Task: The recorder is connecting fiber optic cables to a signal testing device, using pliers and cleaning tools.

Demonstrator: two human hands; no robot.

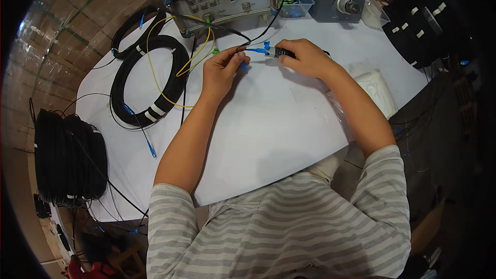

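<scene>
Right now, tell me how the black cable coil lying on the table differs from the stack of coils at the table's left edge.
The black cable coil lies flat on the white table as a single open ring; the stack of coils stands on edge, many packed together. A yellow cable crosses the flat coil; none crosses the stack. Both are black with white ties. The left hand and right hand touch neither.

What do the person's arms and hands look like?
Both arms are bare from the elbows down. The left hand and right hand wear no gloves, rings or watch that I can see. Short sleeves with grey and white stripes cover the upper arms.
</scene>
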